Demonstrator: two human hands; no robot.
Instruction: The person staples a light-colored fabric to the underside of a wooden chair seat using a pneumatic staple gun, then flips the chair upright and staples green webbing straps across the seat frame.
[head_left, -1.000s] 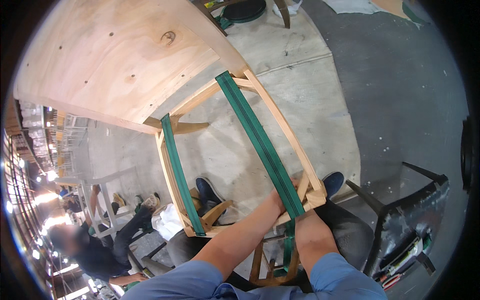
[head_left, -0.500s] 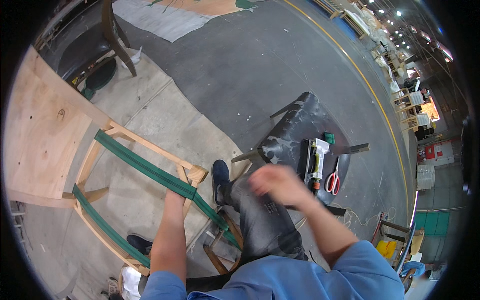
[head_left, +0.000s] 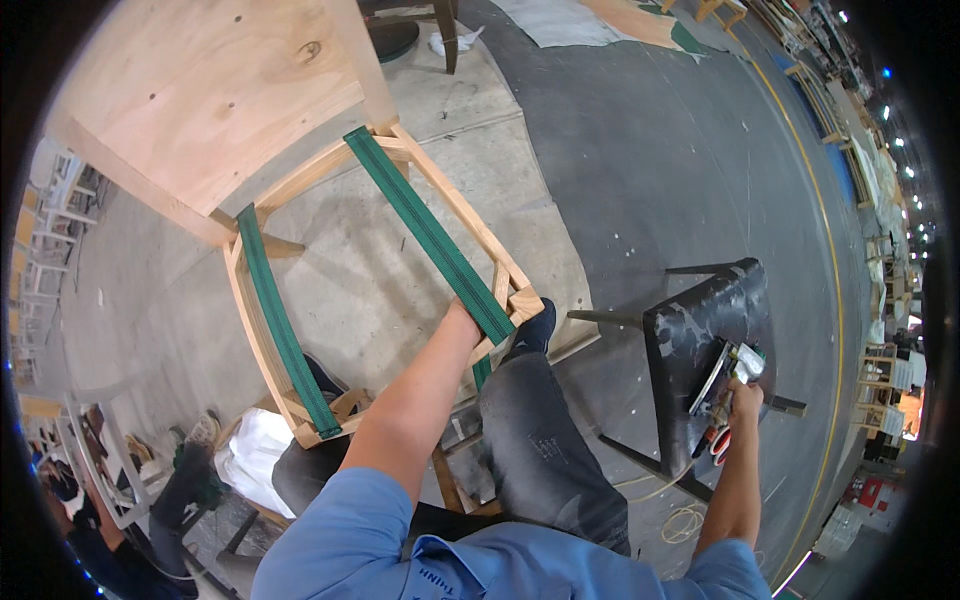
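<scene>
In front of me a bare wooden chair frame (head_left: 462,212) leans towards my lap. One green webbing strap (head_left: 428,228) crosses its seat opening on the right, and a second green strap (head_left: 279,325) crosses on the left. My left hand (head_left: 463,322) reaches up through the opening to the near right corner, against the strap and rail; its fingers are hidden. A loose strap end (head_left: 482,374) hangs below that rail. Out to the right, my right hand (head_left: 742,398) is closed around a silver staple gun (head_left: 745,364) at a worn black chair seat (head_left: 690,335). Red-handled scissors (head_left: 720,444) lie beside it.
A pale hose (head_left: 684,522) coils on the floor below the black seat. Cardboard sheeting (head_left: 480,150) covers the floor beyond the frame. At the left a person's leg (head_left: 172,510) shows near a white bundle (head_left: 258,455). A dark chair leg (head_left: 446,35) stands at the back.
My right hand has moved from above my knee out to the right and taken hold of the staple gun. My left hand stays at the frame's corner. The view has turned left.
</scene>
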